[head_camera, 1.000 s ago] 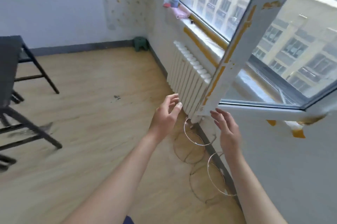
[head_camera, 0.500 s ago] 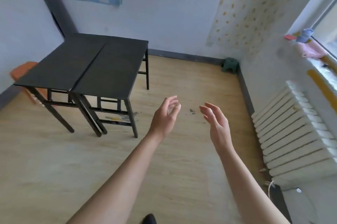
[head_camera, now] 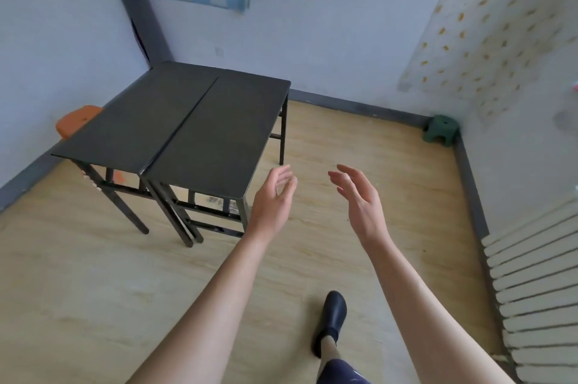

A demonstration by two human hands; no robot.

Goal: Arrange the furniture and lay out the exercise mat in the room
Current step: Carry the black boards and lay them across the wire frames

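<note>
Two black tables stand side by side near the left wall, the left table (head_camera: pixel 134 120) touching the right table (head_camera: pixel 219 139). A rolled grey exercise mat (head_camera: pixel 145 27) leans upright in the corner behind them. An orange stool (head_camera: pixel 76 119) shows partly behind the left table. My left hand (head_camera: pixel 272 199) and my right hand (head_camera: pixel 359 199) hover open, palms facing each other, above the floor just right of the tables' near corner. Neither hand holds anything.
A small green stool (head_camera: pixel 441 130) sits in the far right corner. A white radiator (head_camera: pixel 538 286) runs along the right wall. My foot in a black shoe (head_camera: pixel 333 318) steps on the wooden floor (head_camera: pixel 93 289), which stretches wide in front of the tables.
My view has swung left from the window and radiator to the tables and drawn nearer to them. Both hands stay open and empty in front of me.
</note>
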